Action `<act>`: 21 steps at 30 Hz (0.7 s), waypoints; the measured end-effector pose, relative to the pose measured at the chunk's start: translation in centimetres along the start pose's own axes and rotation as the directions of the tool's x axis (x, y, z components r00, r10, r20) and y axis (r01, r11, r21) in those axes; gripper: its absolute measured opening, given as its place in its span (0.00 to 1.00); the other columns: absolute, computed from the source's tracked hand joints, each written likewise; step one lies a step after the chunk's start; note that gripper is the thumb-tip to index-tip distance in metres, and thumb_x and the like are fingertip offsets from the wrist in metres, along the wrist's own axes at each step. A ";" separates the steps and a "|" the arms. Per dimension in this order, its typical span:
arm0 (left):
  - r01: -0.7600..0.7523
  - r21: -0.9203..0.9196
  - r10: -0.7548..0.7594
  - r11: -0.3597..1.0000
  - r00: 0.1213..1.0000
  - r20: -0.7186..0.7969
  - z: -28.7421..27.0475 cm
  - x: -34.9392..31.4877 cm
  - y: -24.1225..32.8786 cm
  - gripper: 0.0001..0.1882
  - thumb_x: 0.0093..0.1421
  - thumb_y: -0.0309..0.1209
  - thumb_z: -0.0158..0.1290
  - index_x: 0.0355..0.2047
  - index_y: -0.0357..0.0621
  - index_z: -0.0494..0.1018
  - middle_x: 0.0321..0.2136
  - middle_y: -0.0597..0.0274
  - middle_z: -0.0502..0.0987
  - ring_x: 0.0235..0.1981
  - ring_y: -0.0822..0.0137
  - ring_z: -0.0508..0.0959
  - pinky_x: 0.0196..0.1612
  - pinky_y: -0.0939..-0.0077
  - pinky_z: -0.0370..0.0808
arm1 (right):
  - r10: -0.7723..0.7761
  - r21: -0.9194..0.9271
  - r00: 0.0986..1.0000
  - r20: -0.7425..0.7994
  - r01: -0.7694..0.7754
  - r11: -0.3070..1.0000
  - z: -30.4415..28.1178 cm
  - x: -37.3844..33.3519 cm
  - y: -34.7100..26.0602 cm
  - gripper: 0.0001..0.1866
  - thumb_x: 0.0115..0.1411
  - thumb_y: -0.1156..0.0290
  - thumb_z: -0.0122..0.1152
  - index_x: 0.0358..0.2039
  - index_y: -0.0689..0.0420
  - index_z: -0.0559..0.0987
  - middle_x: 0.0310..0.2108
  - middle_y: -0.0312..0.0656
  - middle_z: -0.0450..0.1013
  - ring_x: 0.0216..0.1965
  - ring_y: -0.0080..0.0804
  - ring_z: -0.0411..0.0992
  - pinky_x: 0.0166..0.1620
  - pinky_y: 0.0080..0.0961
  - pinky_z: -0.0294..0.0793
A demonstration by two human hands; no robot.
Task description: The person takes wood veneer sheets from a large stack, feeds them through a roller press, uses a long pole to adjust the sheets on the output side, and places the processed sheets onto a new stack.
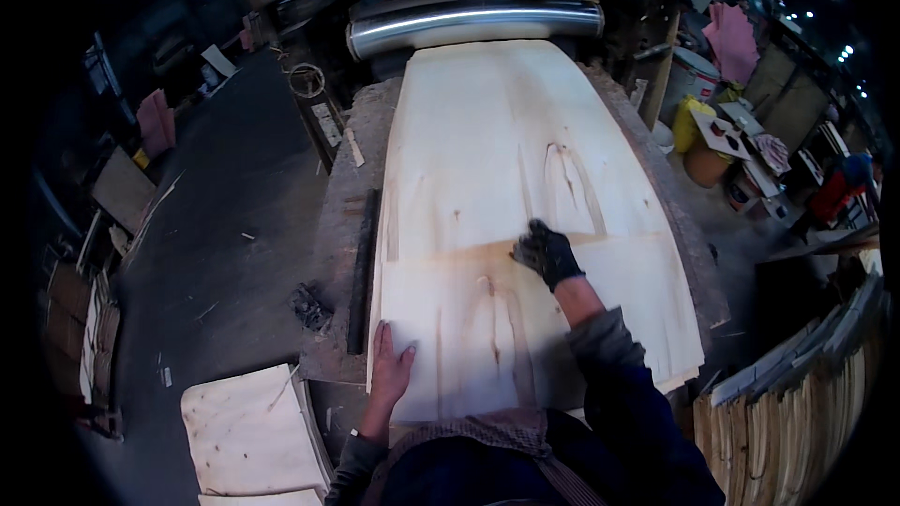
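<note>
Pale wood veneer sheets (469, 159) lie in a long stack in front of me, with brown streaks and knots. Across their middle runs a brownish seam or sheet edge. On this seam rests my right hand (547, 253), in a dark glove, its fingers curled in; what they hold, if anything, is hidden. My left hand (391, 365) is bare and lies near the left edge of the stack, fingers stretched out on the veneer. At the stack's far end is a shiny metal roller (478, 21).
The stack sits on a worn table (339, 225). Dark lumpy scrap (311, 307) lies on its left side. More veneer sheets (246, 431) are piled at lower left. Upright boards (797, 403) stand at lower right. Beyond the table, at right, are a yellow bag (690, 122) and buckets.
</note>
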State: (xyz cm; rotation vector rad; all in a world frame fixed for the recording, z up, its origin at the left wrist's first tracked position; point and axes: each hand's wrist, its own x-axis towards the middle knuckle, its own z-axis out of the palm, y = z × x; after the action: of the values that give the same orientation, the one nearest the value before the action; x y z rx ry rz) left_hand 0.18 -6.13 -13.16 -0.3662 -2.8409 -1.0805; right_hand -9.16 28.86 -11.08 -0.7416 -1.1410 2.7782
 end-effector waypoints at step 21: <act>0.424 -0.822 -0.172 0.381 0.906 0.387 -4.2 4.2 -2.5 0.20 0.52 0.16 0.44 0.47 0.35 0.66 0.45 0.54 0.70 0.44 0.64 0.72 0.47 0.74 0.69 | 0.182 -0.230 0.867 0.463 -0.080 0.970 -4.9 -22.3 10.2 0.19 0.59 0.71 0.46 0.50 0.65 0.63 0.45 0.55 0.67 0.47 0.45 0.68 0.49 0.39 0.69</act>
State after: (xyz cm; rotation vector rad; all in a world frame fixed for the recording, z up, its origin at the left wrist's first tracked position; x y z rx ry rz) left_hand -4.52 -9.92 -11.01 0.0239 -2.1900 -2.7986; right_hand 14.13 19.71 -11.68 -0.1216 -1.5214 3.0953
